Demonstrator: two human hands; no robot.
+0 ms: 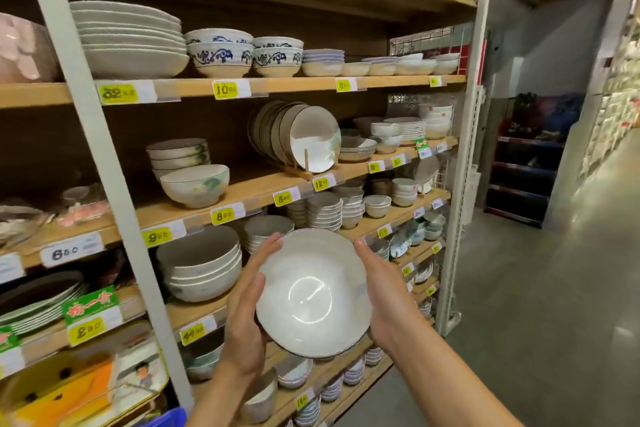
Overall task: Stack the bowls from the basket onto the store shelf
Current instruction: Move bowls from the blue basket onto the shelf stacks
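I hold one white bowl (313, 293) with a thin dark rim between both hands, in front of the wooden store shelf (194, 215). My left hand (247, 315) grips its left side, thumb on the rim. My right hand (382, 298) grips the right side, thumb on the upper rim. The bowl tilts its inside toward me. Just behind and left of it stands a stack of larger white bowls (201, 267) on a lower board. The basket is mostly out of view; only a blue corner (166, 418) shows at the bottom edge.
Shelves carry stacked plates (128, 38), blue-patterned bowls (221, 52), upright plates in a wooden rack (298, 139) and small bowl stacks (325, 211). White uprights (104, 156) frame the bay. An aisle with grey floor (540, 305) opens on the right.
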